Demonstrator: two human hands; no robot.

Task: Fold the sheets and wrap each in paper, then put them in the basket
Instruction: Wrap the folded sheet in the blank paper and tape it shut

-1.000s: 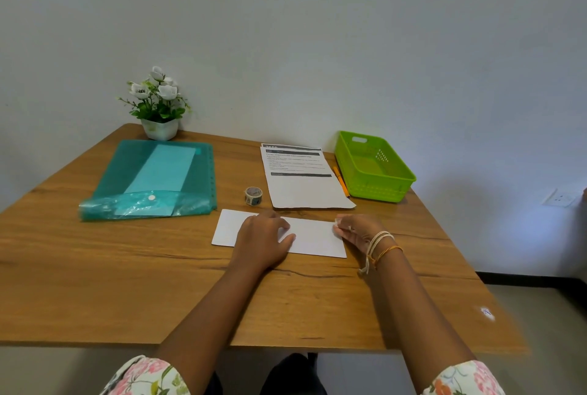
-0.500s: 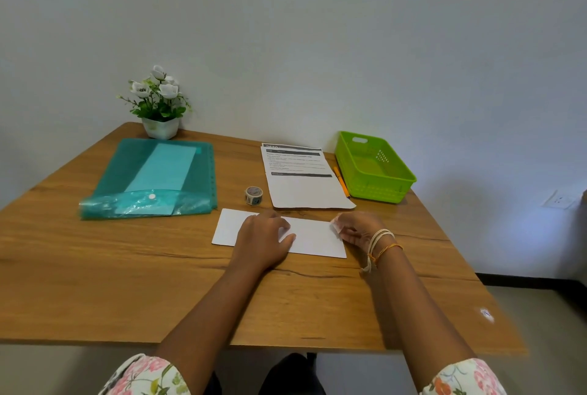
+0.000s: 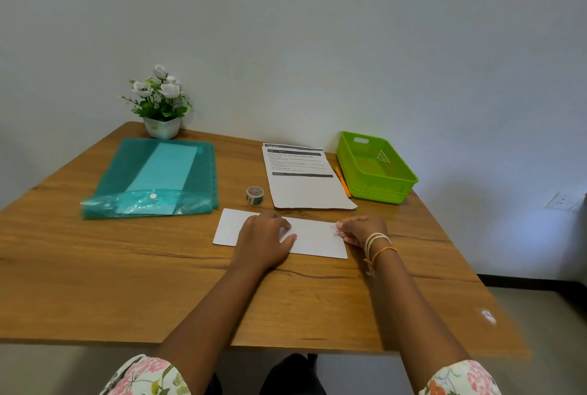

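A: Where are we on the task?

B: Early. One folded white sheet [image 3: 311, 237] lies flat on the bench [image 3: 127, 283], near the front edge. The basket [image 3: 376, 169] at the back right looks empty, so we judge nothing is wrapped or delivered yet.

A: Hands?

B: Left hand [image 3: 265, 240] rests palm down on the middle of the sheet, fingers fairly straight, pinning it. Right hand [image 3: 360, 231] is at the sheet's right end, fingers curled, pinching something small and pale at the edge. Could be a bit of tape or the sheet's corner; we can't tell which.

A: Supplies?

B: Roll of tape [image 3: 254, 195] just behind the sheet. Printed pages [image 3: 301, 178] behind that, with a pen [image 3: 342, 181] between them and the basket. Teal folder [image 3: 155, 178] on the left with a pale sheet inside, potted flowers [image 3: 160, 102] at the back.

A: What's left?

B: Nearly everything, by our read: finish this fold or seal, wrap it in paper, drop it in the basket, then repeat for the other sheets. We can't see how many remain.
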